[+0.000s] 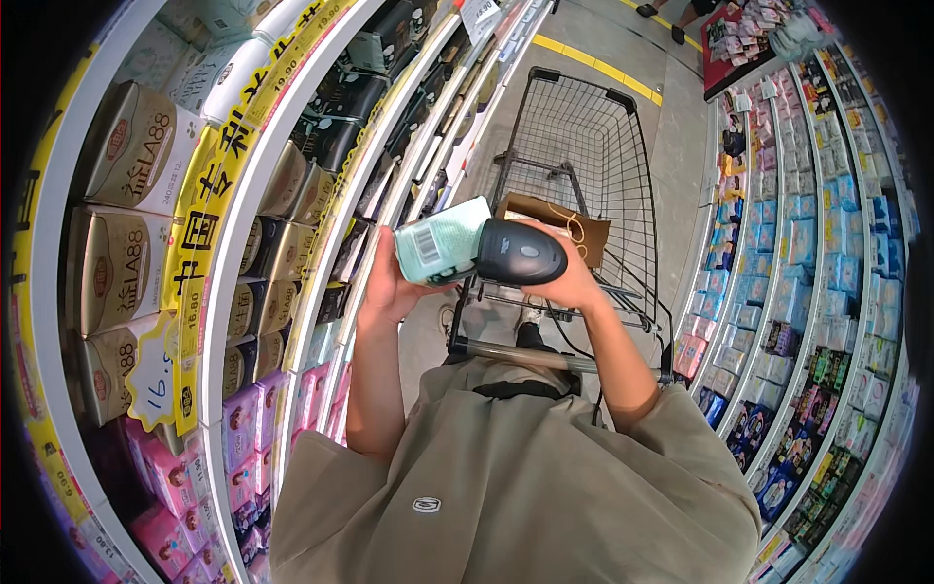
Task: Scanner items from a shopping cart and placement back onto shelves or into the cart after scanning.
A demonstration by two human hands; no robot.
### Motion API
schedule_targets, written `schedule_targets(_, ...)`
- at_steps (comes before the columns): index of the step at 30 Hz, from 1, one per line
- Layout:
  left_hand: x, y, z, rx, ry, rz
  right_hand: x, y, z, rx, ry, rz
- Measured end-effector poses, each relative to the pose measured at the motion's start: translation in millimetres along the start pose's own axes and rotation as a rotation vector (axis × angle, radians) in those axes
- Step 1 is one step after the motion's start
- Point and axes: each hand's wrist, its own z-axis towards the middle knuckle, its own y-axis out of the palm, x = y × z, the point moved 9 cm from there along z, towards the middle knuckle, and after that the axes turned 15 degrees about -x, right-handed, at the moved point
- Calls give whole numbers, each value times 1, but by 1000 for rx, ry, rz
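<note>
A pale green plastic-wrapped package [443, 244] with a barcode rests in my left hand [388, 285], its barcode side facing up. My right hand [580, 274] grips a black handheld barcode scanner [522, 252], whose front end meets or overlaps the package's right edge. A dark cable [560, 328] hangs below my right hand. Both hands are held above the handle [522, 353] of a black wire shopping cart [584, 131]. Inside the cart, partly behind my right hand, is an open brown cardboard box [597, 241] with a loop of cord.
Shelves of packaged goods [124, 270] stand close on my left, with yellow price strips [233, 153]. More stocked shelves [795, 292] line the right side. A red display stand [719, 62] is at the far right, and a person's feet [677, 33] show at the top.
</note>
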Motion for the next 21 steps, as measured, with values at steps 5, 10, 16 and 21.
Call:
schedule_targets(5, -28, -7, 13, -66, -28, -51, 1, -17, -5, 64, 124, -42)
schedule_targets(10, -49, 15, 19, -400, -36, -173, -4, -20, 0, 29, 193, -69)
schedule_targets(16, -51, 11, 25, -226, -151, -153, -16, -8, 4, -60, 100, -50)
schedule_targets(21, -36, 4, 37, -61, -65, 25, -32, -16, -12, 170, 1, -280)
